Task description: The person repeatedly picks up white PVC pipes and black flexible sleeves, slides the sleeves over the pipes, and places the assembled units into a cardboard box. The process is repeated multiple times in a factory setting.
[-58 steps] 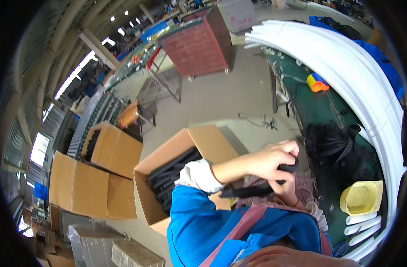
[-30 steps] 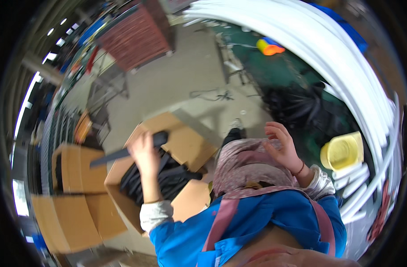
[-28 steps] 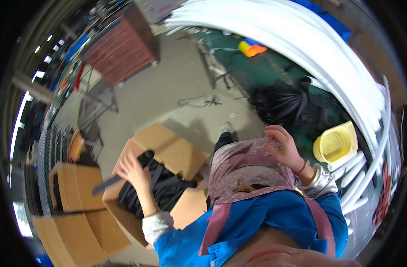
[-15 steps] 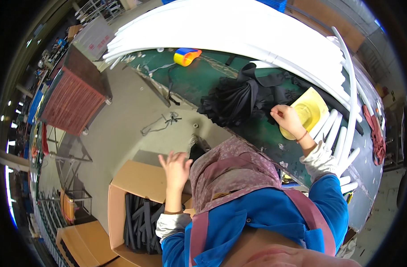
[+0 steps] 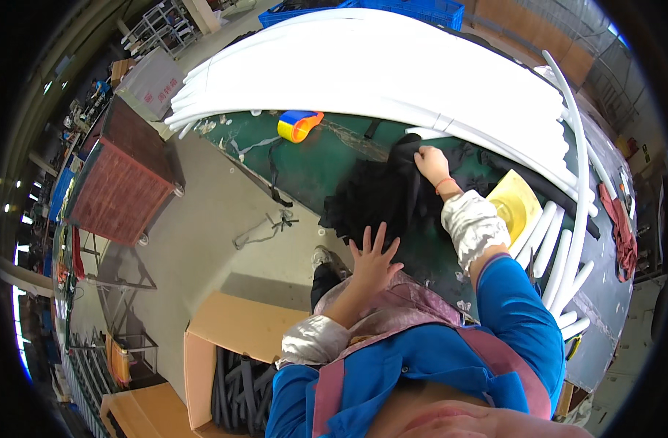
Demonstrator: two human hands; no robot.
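Observation:
My left hand (image 5: 372, 259) hovers with fingers spread over the near edge of the green worktable (image 5: 312, 160), just below a heap of black fabric pieces (image 5: 374, 201); it holds nothing. My right hand (image 5: 429, 162) reaches farther up and pinches the top of that black heap, close to the stack of long white foam strips (image 5: 392, 73). Both forearms wear white sleeve covers over a blue jacket, with a pink apron over it.
An open cardboard box (image 5: 224, 350) with black tubes (image 5: 239, 383) stands on the floor at my lower left. A yellow dish (image 5: 515, 208) and white foam tubes (image 5: 560, 248) lie right of the heap. A yellow, blue and orange tape dispenser (image 5: 297, 124) sits on the table. A reddish-brown mesh cart (image 5: 126, 175) stands left.
My left hand dropped a black tube into the cardboard box, then swung up empty to the table edge. My right hand moved from the yellow dish onto the black fabric heap.

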